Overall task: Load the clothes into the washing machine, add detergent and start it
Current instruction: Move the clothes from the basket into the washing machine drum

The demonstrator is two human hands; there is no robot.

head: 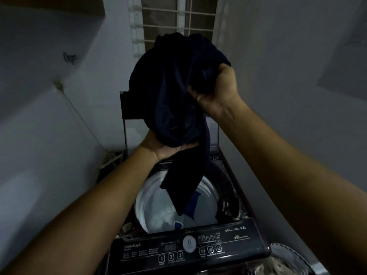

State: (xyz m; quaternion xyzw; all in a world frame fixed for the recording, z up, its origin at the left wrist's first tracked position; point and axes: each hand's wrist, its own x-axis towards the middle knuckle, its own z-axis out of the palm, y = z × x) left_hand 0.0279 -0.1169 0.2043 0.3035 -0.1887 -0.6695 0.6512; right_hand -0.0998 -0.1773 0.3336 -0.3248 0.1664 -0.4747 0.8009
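R hand (218, 90) clamped on dark garment (174, 92), fingers curled into cloth. L hand (170, 148) palm-up under it, fingers flat, no grip. Garment end hangs over open washing machine (238, 241).

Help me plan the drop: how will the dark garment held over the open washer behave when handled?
Probably floppy: the dark garment bunches in the right hand and a tail dangles toward the drum. Likely light, since the left hand supports it on a flat palm.

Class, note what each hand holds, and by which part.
One dark garment: the right hand grips its bunched upper side; the left hand supports the bundle from beneath, a loose end hanging.
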